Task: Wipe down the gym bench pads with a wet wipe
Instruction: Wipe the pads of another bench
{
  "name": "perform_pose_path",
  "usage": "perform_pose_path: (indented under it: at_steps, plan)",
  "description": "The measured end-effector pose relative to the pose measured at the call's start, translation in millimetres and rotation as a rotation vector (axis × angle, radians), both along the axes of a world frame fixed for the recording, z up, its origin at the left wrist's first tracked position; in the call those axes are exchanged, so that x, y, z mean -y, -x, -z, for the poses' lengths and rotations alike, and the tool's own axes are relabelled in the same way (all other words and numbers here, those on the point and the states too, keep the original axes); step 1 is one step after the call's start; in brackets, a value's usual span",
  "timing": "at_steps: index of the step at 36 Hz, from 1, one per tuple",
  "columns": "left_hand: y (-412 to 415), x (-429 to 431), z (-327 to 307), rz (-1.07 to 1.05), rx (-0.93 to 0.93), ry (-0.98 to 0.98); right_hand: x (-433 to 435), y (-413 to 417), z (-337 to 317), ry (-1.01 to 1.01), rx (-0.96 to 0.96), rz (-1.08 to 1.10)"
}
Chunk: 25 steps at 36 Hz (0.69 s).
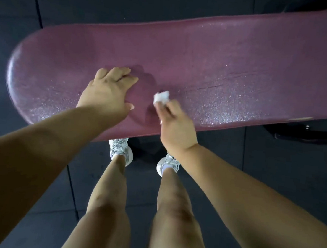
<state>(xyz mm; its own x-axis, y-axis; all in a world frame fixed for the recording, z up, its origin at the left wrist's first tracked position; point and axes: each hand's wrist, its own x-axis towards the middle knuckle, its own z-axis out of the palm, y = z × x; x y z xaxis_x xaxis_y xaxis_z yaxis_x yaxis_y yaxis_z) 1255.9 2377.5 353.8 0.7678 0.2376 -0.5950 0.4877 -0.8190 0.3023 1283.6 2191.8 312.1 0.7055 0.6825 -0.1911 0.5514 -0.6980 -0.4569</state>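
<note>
A crumpled white wet wipe (161, 97) lies against the long maroon bench pad (221, 66).

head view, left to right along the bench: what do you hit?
Rounded end of the bench pad → left hand resting on the pad → wet wipe, pinched by the right hand → crease in the pad → black frame.
</note>
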Motion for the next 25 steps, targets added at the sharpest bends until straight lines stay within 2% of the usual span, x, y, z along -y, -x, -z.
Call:
perform_pose_path:
  at_steps: [2, 4, 7, 9, 11, 13, 15, 16, 19, 21, 23, 25]
  plan:
    - [-4.8, -13.3, -0.8, 0.013, 0.003, -0.032, 4.6, -17.3, -5.0, 0.009, -0.021, -0.257]
    - [-12.0, -25.8, 0.3, 0.023, -0.007, -0.055, 10.9, -50.2, -9.8, 0.063, -0.056, -0.277]
    - [-24.2, -38.8, 5.8, 0.052, -0.050, -0.063, 22.7, -108.8, -7.3, 0.122, 0.106, 0.042]
    - [-29.8, -41.4, 9.0, 0.074, -0.084, -0.064, 25.9, -140.4, -6.4, 0.200, 0.103, 0.388]
    - [-32.6, -40.2, 10.7, 0.083, -0.103, -0.064, 18.1, -156.5, -4.6, 0.169, 0.055, 0.673]
    - [-34.2, -39.0, 10.9, 0.077, -0.106, -0.062, -2.9, -151.7, 1.7, 0.131, 0.071, 0.772]
    - [-35.3, -39.9, 10.0, 0.072, -0.110, -0.060, -25.7, -126.6, 8.7, 0.053, 0.048, 0.635]
    - [-35.8, -40.4, 9.4, 0.072, -0.110, -0.058, -35.1, -109.8, 8.5, 0.021, 0.021, 0.491]
    - [-36.7, -41.6, 8.4, 0.061, -0.107, -0.060, -44.9, -70.3, 1.9, -0.031, 0.005, -0.135]
    - [-36.7, -41.1, 7.9, 0.055, -0.108, -0.063, -37.5, -70.3, -2.0, -0.001, -0.045, -0.411]
    - [-37.3, -40.6, 7.4, 0.048, -0.115, -0.059, -26.7, -94.7, -3.4, 0.075, -0.075, -0.429]
    - [-38.6, -40.0, 7.1, 0.039, -0.124, -0.052, -12.2, -130.9, -3.5, 0.154, 0.007, -0.228]
